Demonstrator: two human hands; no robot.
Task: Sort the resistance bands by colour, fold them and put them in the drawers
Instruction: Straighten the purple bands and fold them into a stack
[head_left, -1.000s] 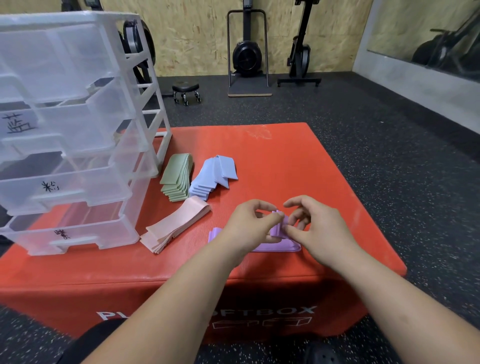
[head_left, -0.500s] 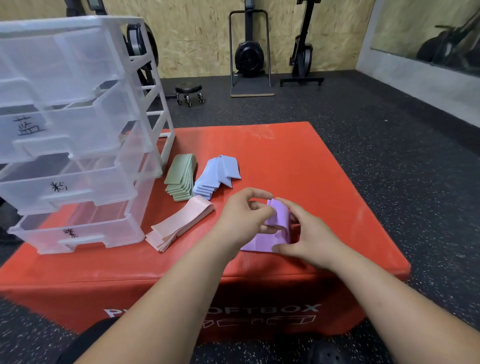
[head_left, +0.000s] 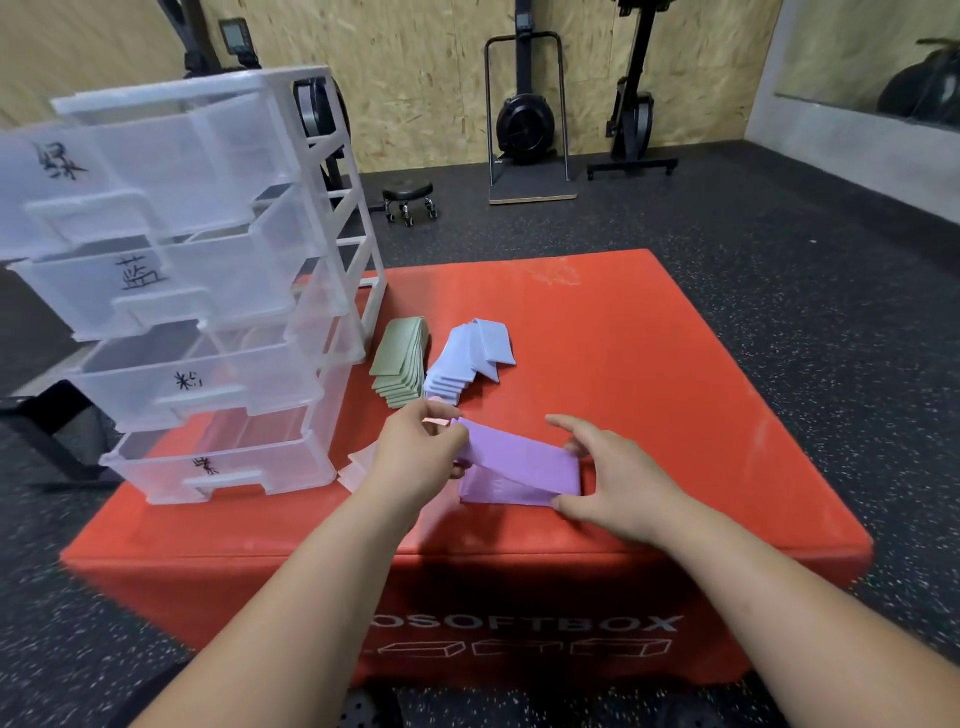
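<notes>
- Purple band (head_left: 519, 470): one, partly folded, lay on the red box (head_left: 649, 389) to the right of the drawer unit (head_left: 208, 280), level with its bottom drawer; its left end was lifted off the box.
- Left hand (head_left: 415, 457): pinched the raised left end of the purple band with curled fingers, just right of the drawer unit.
- Right hand (head_left: 618, 483): grasped the band's right end across its width, thumb at the near edge, fingers at the far edge, farther right of the unit.
- Pink bands (head_left: 356, 470): a pile beside the unit's bottom drawer, mostly hidden by the left hand.
- Green bands (head_left: 402, 358): a folded, fanned stack just right of the unit's frame.
- Blue bands (head_left: 467, 358): a folded, fanned stack right of the green bands.
- Drawer unit: clear plastic, four drawers pulled partly out, each marked with a black handwritten character; it stood on the left part of the red box.
- Stool (head_left: 409, 197): small, black, on castors, on the floor behind the unit.
</notes>
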